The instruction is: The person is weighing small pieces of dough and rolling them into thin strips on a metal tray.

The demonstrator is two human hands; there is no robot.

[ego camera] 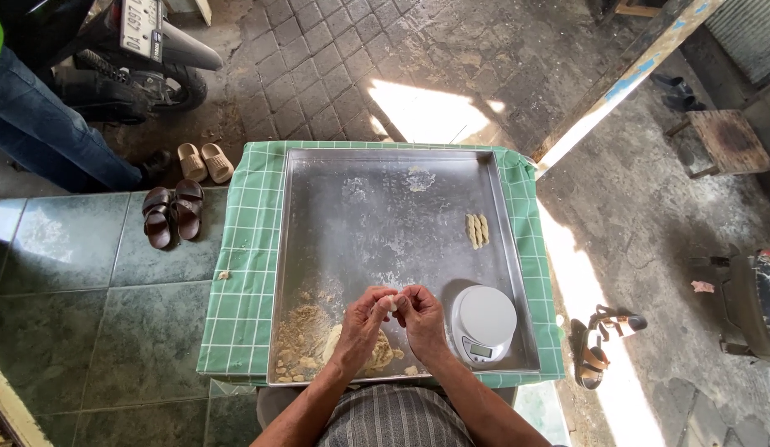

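Wide metal tray (pixel 385 207) fills the middle of the view, sitting on a green checked cloth (pixel 244 273) over a low table, dusted with flour across its bare far half. Near left corner of the tray, there's a loose heap of crumbly dough (pixel 306 343), pale and broken up, spreading toward the middle of the near edge. Near right corner, a small round white kitchen scale (pixel 483 321), pan bare. Over at the far right side of the tray, a little row of finished dough sticks (pixel 478 231) lies side by side, touching one another, well apart from everything else. Now the hands: left hand (pixel 364 323) and right hand (pixel 420 319) meet just above the near part of the tray, between the heap and the scale, fingertips of both pinched together on a small pale piece of dough (pixel 389 303), held up off the metal. Both sets of fingers are closed around that one bit, pressing from either side. It looks like the shaping step, a pinch taken from the heap and being worked into form, with only a few sticks done, so it's early going. The next move calls for even, gentle pressure, since dough this crumbly could split, and a match with the sticks already laid out.
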